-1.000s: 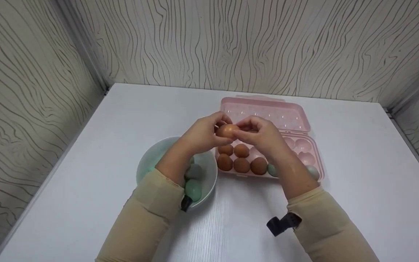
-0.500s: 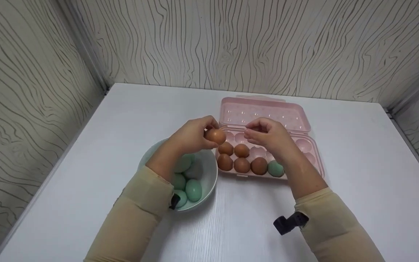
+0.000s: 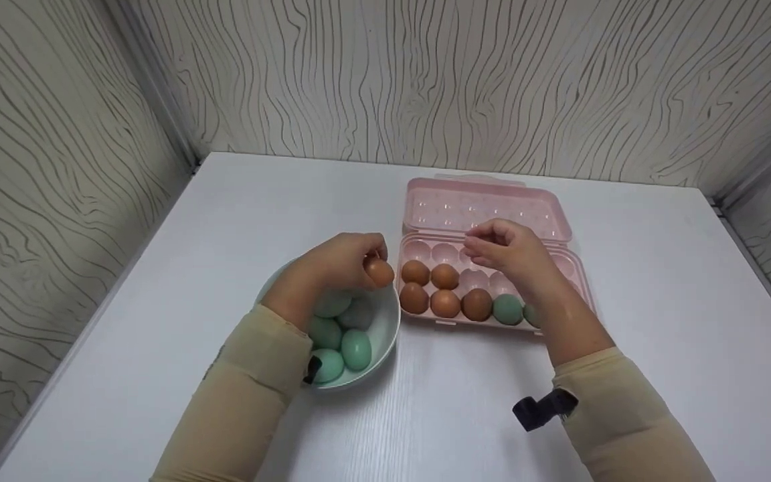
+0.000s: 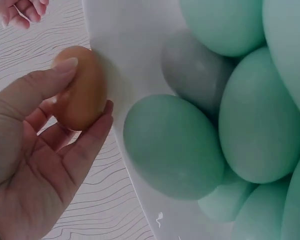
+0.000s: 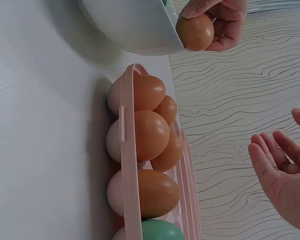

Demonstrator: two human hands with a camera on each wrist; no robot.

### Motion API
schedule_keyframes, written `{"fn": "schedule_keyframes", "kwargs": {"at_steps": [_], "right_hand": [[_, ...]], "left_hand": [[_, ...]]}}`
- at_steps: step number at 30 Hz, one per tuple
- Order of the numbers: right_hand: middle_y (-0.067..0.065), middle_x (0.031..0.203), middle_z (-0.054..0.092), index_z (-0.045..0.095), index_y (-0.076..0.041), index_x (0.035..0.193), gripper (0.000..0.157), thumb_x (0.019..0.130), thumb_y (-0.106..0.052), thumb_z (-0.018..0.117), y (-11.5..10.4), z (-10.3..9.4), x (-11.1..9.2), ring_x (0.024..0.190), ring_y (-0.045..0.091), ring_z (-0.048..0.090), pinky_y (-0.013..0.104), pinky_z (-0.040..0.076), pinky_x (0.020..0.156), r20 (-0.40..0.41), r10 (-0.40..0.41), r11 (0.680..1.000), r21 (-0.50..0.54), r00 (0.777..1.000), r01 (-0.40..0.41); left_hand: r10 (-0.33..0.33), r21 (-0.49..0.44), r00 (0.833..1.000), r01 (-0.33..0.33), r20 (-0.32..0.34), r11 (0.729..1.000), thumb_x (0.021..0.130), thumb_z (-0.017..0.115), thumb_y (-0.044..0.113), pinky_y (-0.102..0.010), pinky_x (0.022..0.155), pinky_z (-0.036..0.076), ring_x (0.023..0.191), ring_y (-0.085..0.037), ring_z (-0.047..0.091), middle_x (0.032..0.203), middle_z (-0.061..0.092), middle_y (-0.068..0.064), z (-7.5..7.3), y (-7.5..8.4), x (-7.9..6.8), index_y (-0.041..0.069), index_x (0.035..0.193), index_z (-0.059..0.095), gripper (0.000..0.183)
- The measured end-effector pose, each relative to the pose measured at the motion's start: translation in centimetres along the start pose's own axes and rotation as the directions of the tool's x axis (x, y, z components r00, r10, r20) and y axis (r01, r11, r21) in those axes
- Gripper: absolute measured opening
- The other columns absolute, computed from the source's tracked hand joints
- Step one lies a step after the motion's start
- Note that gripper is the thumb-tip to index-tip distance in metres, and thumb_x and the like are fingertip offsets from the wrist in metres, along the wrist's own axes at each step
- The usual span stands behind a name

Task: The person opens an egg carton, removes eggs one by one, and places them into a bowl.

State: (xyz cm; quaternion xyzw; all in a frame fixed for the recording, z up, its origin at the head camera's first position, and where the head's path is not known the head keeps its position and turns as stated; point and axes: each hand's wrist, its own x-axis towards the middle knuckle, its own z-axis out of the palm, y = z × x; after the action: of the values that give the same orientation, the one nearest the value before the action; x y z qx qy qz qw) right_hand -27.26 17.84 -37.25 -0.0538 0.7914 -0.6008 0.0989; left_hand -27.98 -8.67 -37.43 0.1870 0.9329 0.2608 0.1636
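Over the table (image 3: 452,402), the left hand (image 3: 345,260) gripped an egg (image 3: 380,273) by the bowl (image 3: 383,333); right of that, the right hand (image 3: 511,253) hung loose.

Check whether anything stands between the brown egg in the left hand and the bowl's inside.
Nothing visible does, except perhaps the bowl's rim: the left hand holds the brown egg beside or over it, and I cannot tell whether the egg fully clears it. Green eggs lie inside.
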Motion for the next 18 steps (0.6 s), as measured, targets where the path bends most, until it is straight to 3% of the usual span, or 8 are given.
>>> {"fn": "schedule_keyframes", "kwargs": {"at_steps": [6,12,18], "right_hand": [[0.012,0.103,0.056,0.053,0.004,0.111,0.035,0.088,-0.021,0.061,0.29,-0.11,0.07,0.098,0.026,0.059,0.029,0.049,0.084,-0.01,-0.003,1.0,0.012,1.0,0.003],[0.012,0.102,0.057,0.054,0.002,0.109,0.031,0.088,-0.019,0.061,0.37,-0.15,0.09,0.096,0.023,0.06,0.029,0.05,0.083,-0.012,-0.005,1.0,0.009,1.0,0.005],[0.013,0.101,0.057,0.054,0.003,0.109,0.03,0.089,-0.017,0.06,0.39,-0.17,0.08,0.092,0.019,0.061,0.029,0.05,0.082,-0.012,-0.012,1.0,-0.001,1.0,0.012]], "left_hand": [[-0.054,0.06,0.998,0.051,0.039,0.997,0.075,0.063,0.007,-0.032,0.074,0.044,0.085,-0.019,0.05,0.089,0.056,0.002,-0.04,-0.56,-0.34,0.02,0.097,0.056,0.027],[-0.117,0.04,0.991,0.115,0.058,0.993,0.074,0.067,0.005,-0.034,0.077,0.044,0.087,-0.019,0.051,0.092,0.057,0.003,0.27,-0.98,-0.22,0.021,0.096,0.058,0.029],[-0.114,0.103,0.992,0.107,0.061,0.989,0.074,0.065,0.009,-0.033,0.073,0.044,0.084,-0.021,0.052,0.088,0.057,-0.001,0.6,-0.75,0.2,0.018,0.094,0.057,0.023]]}}
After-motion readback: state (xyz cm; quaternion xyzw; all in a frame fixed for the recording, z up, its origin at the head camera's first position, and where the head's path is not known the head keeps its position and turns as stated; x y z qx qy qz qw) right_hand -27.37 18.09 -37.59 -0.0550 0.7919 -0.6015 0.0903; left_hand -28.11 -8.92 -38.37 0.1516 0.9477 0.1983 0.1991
